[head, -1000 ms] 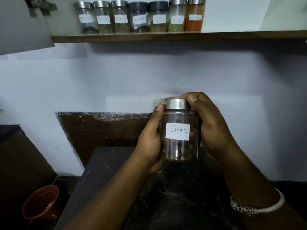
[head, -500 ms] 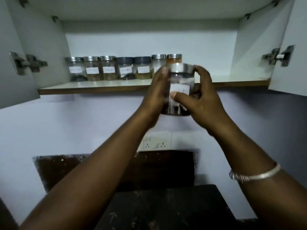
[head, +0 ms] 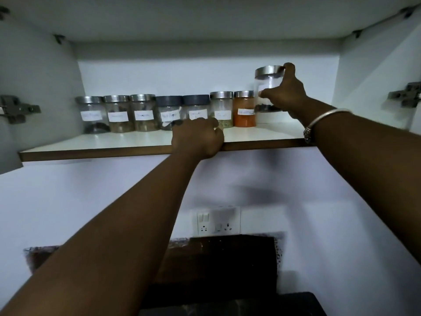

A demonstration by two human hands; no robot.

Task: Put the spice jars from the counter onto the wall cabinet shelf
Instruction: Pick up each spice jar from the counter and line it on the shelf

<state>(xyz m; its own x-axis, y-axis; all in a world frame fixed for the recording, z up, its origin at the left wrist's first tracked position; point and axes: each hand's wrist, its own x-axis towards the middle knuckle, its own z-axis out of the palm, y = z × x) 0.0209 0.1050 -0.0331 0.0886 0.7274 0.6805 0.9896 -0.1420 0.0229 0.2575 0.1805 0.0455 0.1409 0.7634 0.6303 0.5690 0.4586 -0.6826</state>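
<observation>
My right hand (head: 284,92) grips the cloves jar (head: 267,85), a clear glass jar with a steel lid, and holds it inside the wall cabinet to the right of the row, above the shelf (head: 114,145). Several labelled spice jars (head: 145,112) stand in a line at the back of the shelf, ending with an orange-filled jar (head: 244,109). My left hand (head: 197,137) rests on the shelf's front edge with fingers curled over it, in front of the middle jars.
Both cabinet doors stand open, with hinges at the left (head: 16,109) and right (head: 405,94). A wall socket plate (head: 217,221) sits below the shelf. The dark counter (head: 239,302) lies at the bottom of the view.
My right hand has carried the cloves jar up and to the right into the cabinet. My left hand let go of the jar and dropped to the shelf edge.
</observation>
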